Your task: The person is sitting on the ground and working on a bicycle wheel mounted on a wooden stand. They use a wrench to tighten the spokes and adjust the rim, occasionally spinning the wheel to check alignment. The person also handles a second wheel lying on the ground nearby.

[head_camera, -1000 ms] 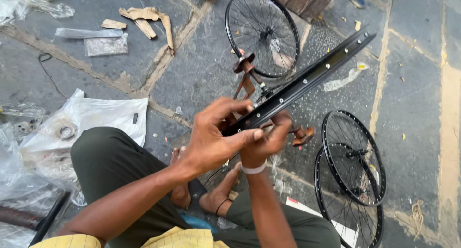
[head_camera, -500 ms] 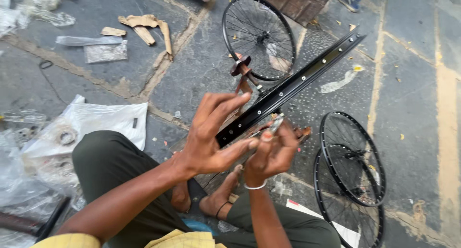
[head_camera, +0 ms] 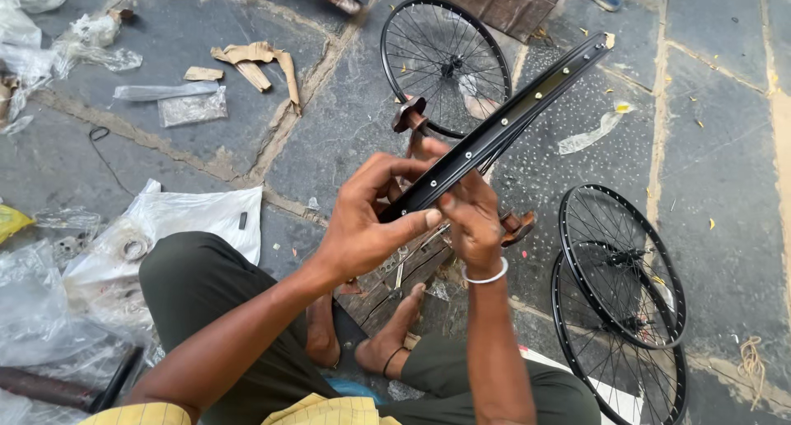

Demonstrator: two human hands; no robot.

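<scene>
Between both hands' grip, left hand (head_camera: 362,227), right hand (head_camera: 470,219), black rim (head_camera: 503,124) slanting up-right

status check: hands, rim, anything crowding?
Left hand and right hand both grip black rim, seen edge-on. Rusty stand directly behind. Built wheels on paving, clear.

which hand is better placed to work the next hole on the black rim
Probably the right hand: its fingertips sit on the black rim's inner face beside the holes, fingers free. The left hand wraps the rim's near end, steadying it, so it looks tied up holding.
</scene>
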